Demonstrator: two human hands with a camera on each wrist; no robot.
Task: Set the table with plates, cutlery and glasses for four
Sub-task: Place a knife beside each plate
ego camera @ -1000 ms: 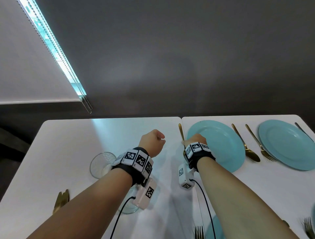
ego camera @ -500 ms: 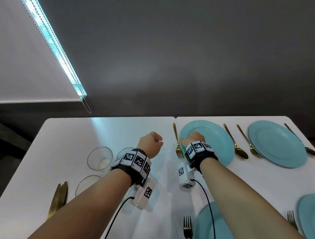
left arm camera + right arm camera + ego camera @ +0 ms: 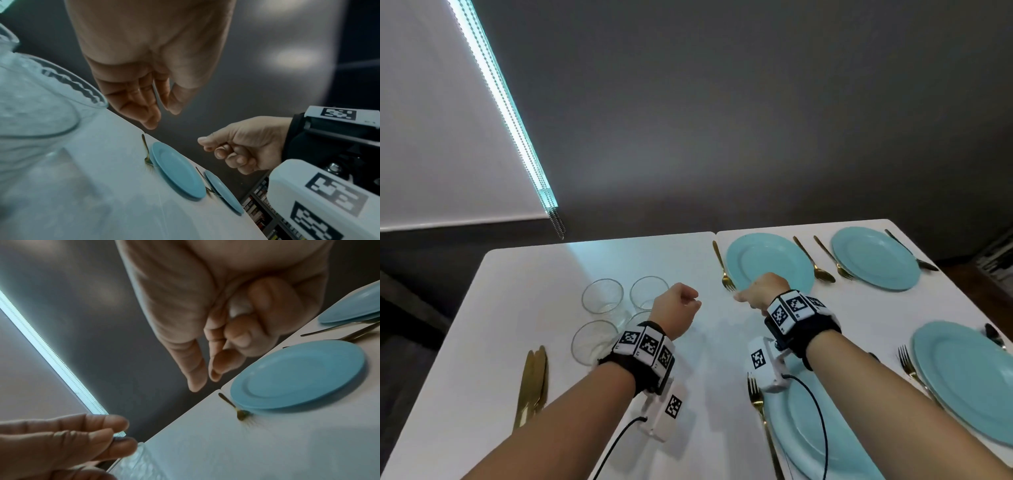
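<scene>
Left hand point(image 3: 677, 310): centre of the head view, above the white table point(image 3: 524, 294); fingers loosely curled, nothing between them
Right hand point(image 3: 763, 291): just right of centre, over the near rim of the far-left plate; fingers curled in, thumb out toward the left — whether a small pale thing seen between the fingers in the right wrist view is held, cannot tell
Glasses point(image 3: 602, 296): four clear tumblers clustered left of centre, upright, just beside the left wrist; the nearest pair partly hidden by the wristband
Far-left plate point(image 3: 774, 260): blue, upper centre-right, a gold fork point(image 3: 722, 265) just beside its left edge, a gold spoon point(image 3: 813, 260) to its right
Far-right plate point(image 3: 875, 258): upper right, a fork at its left, a dark-looking knife at its right
Near plates point(image 3: 962, 373): two — lower right and bottom centre, each with a gold fork at its left edge
Gold knives point(image 3: 532, 387): lower left, lying together, well apart from the plates
</scene>
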